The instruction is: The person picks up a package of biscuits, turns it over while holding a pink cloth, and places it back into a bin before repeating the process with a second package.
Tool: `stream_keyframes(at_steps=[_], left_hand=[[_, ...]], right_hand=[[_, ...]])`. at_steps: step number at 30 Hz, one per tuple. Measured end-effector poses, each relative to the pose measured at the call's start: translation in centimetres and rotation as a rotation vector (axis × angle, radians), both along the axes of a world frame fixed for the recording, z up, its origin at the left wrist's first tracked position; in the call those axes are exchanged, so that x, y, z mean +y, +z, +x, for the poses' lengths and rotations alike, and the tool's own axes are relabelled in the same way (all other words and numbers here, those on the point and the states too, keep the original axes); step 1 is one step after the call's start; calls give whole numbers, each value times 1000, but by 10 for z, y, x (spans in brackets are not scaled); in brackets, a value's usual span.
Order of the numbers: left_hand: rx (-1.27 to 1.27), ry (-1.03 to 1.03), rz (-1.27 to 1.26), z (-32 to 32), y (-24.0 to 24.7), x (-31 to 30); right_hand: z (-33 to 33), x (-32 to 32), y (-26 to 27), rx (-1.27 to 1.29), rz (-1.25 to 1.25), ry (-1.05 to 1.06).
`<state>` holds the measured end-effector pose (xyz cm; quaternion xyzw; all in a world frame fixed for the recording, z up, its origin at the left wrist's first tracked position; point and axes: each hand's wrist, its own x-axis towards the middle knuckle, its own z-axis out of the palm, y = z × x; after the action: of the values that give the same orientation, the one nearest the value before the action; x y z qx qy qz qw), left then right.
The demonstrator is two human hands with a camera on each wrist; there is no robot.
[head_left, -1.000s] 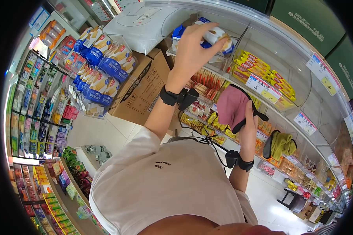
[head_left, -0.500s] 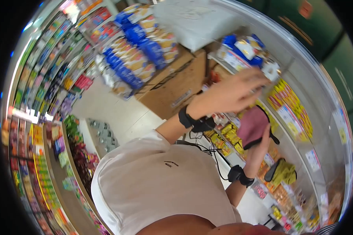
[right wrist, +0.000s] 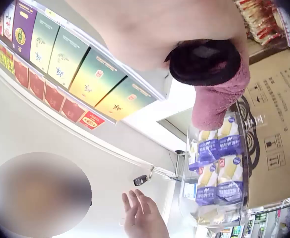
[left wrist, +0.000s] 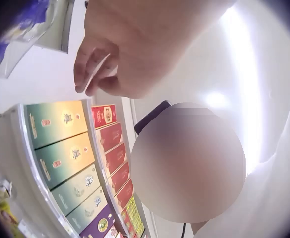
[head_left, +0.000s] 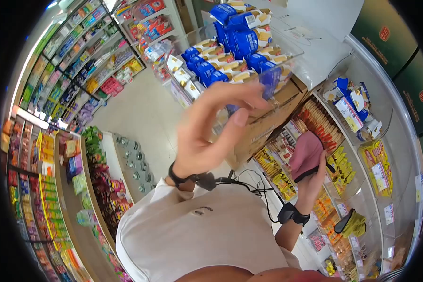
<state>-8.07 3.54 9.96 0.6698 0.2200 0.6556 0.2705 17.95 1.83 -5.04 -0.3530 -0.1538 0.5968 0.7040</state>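
Note:
My left hand (head_left: 211, 127) is raised at the near side of a clear bin (head_left: 293, 58) of blue-and-white packets (head_left: 242, 42). Its thumb and fingers curve loosely apart, with nothing visible between them; the right wrist view shows this hand (right wrist: 144, 215) at the bottom. My right hand (head_left: 311, 185) holds a pink cloth mitt (head_left: 306, 152) with black edging, its thumb along the outside and the other fingers hidden. In the right wrist view the fuzzy pink cloth (right wrist: 219, 94) hangs below the hand (right wrist: 174, 29). An olive-green cloth piece (head_left: 355, 225) lies at the shelf edge.
Right of the clear bin, a shelf tray holds more blue packets (head_left: 357, 101), with yellow packs (head_left: 378, 169) below. A cardboard box (head_left: 258, 136) stands under the bin. Green boxes (head_left: 385, 33) line the upper right. Stocked shelves (head_left: 80, 56) fill the left.
My left hand has left the packet it held over the right-hand tray and swung left to the clear bin. The head view has turned, bringing that bin closer. My right hand still holds the mitt.

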Motion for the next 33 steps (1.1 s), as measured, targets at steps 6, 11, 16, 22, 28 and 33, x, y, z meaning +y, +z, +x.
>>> stream_keyframes(at_steps=[6, 11, 16, 22, 28, 33], left_hand=[[153, 53, -48, -83, 30, 25], [129, 65, -99, -89, 48, 65], [370, 130, -27, -98, 61, 113], [706, 375, 207, -84, 46, 192], [822, 513, 194, -70, 38, 211], [829, 541, 323, -74, 52, 205]], right_hand=[[-58, -4, 2, -12, -1, -45], [-77, -22, 12, -34, -30, -88], [-78, -36, 29, -59, -17, -123], [-48, -49, 24, -46, 41, -154], [-24, -59, 15, -12, 86, -171], [-16, -64, 19, -7, 55, -170]])
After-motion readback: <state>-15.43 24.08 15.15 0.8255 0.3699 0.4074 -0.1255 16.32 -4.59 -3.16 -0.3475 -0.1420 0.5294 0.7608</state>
